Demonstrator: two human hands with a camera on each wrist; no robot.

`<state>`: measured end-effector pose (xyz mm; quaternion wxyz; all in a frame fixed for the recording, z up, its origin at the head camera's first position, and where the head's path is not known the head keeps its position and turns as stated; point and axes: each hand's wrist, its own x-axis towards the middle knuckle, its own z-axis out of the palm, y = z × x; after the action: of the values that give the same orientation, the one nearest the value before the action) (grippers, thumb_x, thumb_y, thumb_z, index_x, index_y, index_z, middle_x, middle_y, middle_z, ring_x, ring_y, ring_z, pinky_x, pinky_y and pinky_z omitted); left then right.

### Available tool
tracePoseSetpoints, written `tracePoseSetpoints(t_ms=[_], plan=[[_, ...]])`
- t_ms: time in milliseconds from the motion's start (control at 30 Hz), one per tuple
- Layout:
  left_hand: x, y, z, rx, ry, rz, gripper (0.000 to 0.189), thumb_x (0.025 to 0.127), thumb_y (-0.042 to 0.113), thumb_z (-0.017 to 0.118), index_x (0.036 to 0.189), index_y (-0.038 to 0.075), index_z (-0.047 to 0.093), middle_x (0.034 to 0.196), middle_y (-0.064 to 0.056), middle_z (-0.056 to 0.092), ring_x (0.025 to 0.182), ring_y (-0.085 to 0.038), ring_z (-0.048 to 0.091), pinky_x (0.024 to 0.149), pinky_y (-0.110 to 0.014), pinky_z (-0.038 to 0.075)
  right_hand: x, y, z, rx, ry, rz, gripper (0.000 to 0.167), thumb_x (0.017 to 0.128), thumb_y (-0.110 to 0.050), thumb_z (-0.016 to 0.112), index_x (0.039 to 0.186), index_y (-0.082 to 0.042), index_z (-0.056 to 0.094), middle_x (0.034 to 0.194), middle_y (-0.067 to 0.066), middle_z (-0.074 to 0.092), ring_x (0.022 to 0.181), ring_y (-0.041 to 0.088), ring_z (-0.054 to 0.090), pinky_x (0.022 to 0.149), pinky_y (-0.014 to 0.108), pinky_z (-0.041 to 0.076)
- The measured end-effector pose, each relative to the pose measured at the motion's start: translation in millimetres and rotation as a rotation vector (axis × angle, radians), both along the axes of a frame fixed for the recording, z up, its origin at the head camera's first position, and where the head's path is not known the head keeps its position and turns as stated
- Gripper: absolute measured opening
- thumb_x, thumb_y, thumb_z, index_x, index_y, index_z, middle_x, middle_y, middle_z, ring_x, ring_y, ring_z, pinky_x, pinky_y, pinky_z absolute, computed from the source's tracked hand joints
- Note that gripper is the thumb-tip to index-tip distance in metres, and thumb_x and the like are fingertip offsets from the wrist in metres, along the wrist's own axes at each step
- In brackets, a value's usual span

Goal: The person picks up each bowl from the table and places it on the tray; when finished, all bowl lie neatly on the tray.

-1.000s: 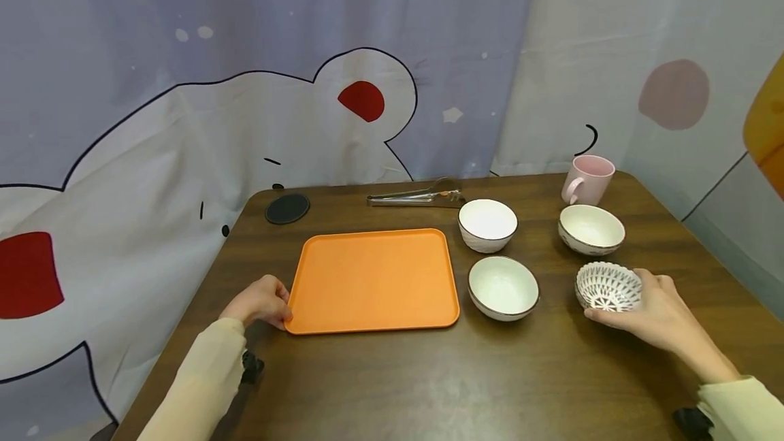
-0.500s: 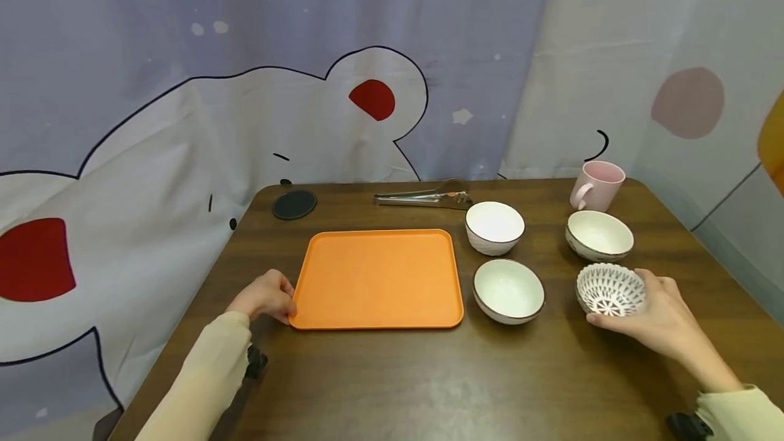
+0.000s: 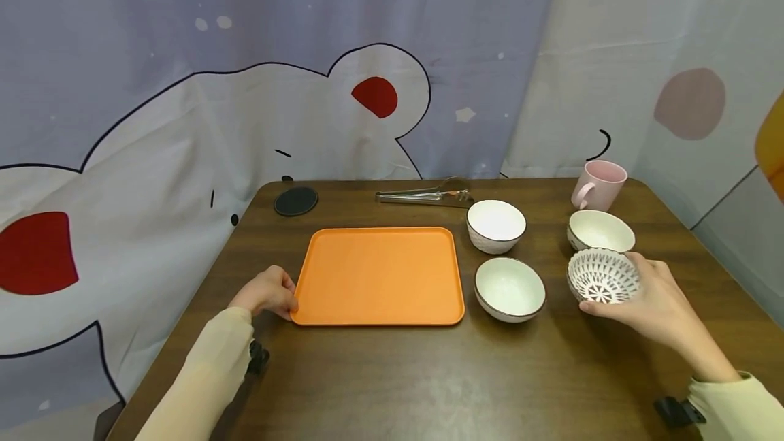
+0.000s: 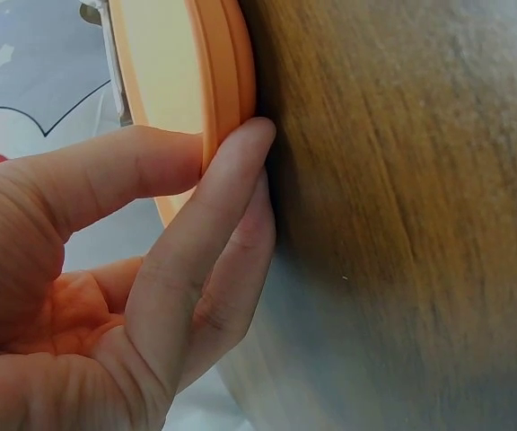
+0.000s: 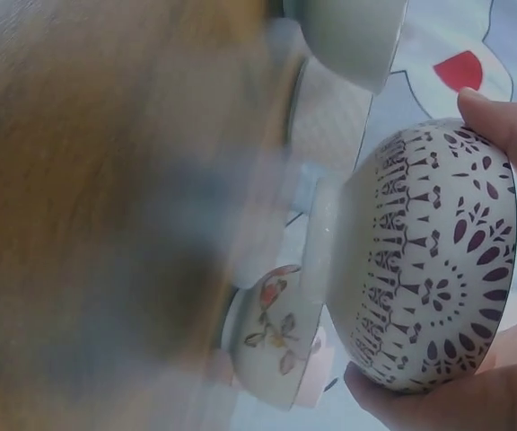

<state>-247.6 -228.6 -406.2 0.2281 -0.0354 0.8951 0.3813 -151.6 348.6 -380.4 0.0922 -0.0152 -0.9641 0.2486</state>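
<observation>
At the near left corner of the orange tray [image 3: 380, 278], my left hand [image 3: 266, 292] pinches the rim. The left wrist view shows the thumb and fingers on either side of the tray edge [image 4: 227, 72], close over the wood. My right hand [image 3: 661, 308] grips a white bowl [image 3: 603, 278] with a dark patterned inside, thumb on the near side and fingers round the far right. In the right wrist view that bowl [image 5: 438, 260] is raised off the table, its foot showing and dark petal motifs on its outside.
Between the tray and the held bowl stand a white textured bowl [image 3: 495, 226] and a dark-rimmed bowl [image 3: 510, 289]. Behind the held bowl are a flower-decorated bowl [image 5: 272, 341] and a pink mug [image 3: 600, 186]. Tongs [image 3: 422, 196] and a black round coaster [image 3: 296, 201] lie along the back.
My right hand has lifted the patterned bowl and shifted it slightly left and away. The left hand keeps its pinch on the tray corner. The head view has turned a little.
</observation>
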Motion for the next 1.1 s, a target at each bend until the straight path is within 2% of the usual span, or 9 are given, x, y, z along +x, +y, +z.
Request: tracePoseSetpoints(t_ms=[300,600,800,1100], plan=[[-0.5,0.3,0.8,-0.016,-0.004,-0.007,0.016,0.072,-0.012,0.068,0.081,-0.007,0.056,0.077,-0.014,0.060,0.059,-0.017,0.066,0.061,-0.032,0.062,0.4,-17,11.7,-0.019,0.036,0.009,0.120,0.062,-0.046,0.089,0.146,0.009,0.024,0.129,0.040,0.032,0.105,0.051,0.045,0.077,0.062,0.044],[-1.2,1.2,-0.4,-0.022,-0.003,0.005,0.016,0.072,-0.012,0.068,0.082,-0.007,0.056,0.076,-0.014,0.060,0.059,-0.016,0.066,0.061,-0.032,0.062,-4.3,-34,25.2,-0.033,0.083,0.059,0.118,0.059,-0.047,0.091,0.146,0.003,0.029,0.129,0.037,0.036,0.111,0.047,0.042,0.079,0.061,0.043],[1.1,-0.4,-2.3,0.005,-0.008,0.001,0.017,0.072,-0.012,0.069,0.082,-0.008,0.056,0.077,-0.014,0.060,0.060,-0.017,0.066,0.061,-0.032,0.062,-7.4,-48,27.9,-0.058,0.087,0.089,0.114,0.059,-0.044,0.092,0.146,-0.003,0.031,0.133,0.037,0.034,0.114,0.049,0.041,0.083,0.064,0.042],[-1.8,-0.2,-0.7,-0.004,-0.011,0.005,0.016,0.073,-0.011,0.069,0.082,-0.007,0.056,0.078,-0.015,0.060,0.060,-0.017,0.066,0.061,-0.032,0.062,-15.7,-72,36.8,-0.054,0.063,0.100,0.118,0.059,-0.050,0.090,0.146,0.001,0.030,0.134,0.034,0.035,0.115,0.046,0.043,0.087,0.062,0.043]])
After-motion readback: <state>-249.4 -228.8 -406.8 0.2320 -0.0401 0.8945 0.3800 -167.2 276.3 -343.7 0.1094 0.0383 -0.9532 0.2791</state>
